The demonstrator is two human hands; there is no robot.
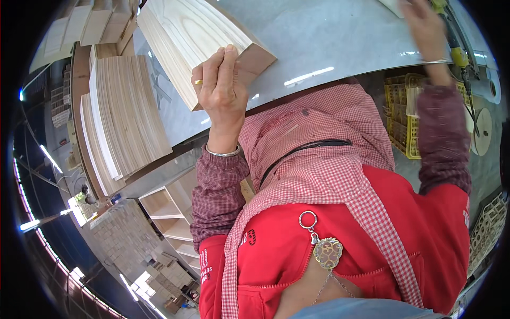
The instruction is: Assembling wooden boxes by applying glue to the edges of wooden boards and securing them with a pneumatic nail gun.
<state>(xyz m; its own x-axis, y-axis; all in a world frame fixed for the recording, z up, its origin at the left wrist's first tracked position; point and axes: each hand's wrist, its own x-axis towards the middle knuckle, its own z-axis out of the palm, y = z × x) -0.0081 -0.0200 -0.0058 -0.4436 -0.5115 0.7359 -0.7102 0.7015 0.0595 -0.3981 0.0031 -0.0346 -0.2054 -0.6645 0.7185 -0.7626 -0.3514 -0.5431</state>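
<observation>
**Wooden piece under left hand; right hand a blur**

The box-shaped wooden piece (196, 37) is lying on the glossy grey worktable (340, 48), left of centre, close to the near edge. Left hand (222, 90) is holding its near end, fingers lying over the top edge. Right hand (426, 33) is showing far right beside the yellow-green handheld tool (459, 57); too smeared to tell if it's wide, narrow or holding anything.

Risks, my guess: with one hand bracing, an off-centre push could be pivoting the piece on the slick top; a loose cord (468, 87) could be catching the right sleeve (443, 133). A knock leftward could be shifting the board stack (125, 111).

Hard to see: left thumb is hiding; the piece's far end is running out of view, solid or hollow unclear.
</observation>
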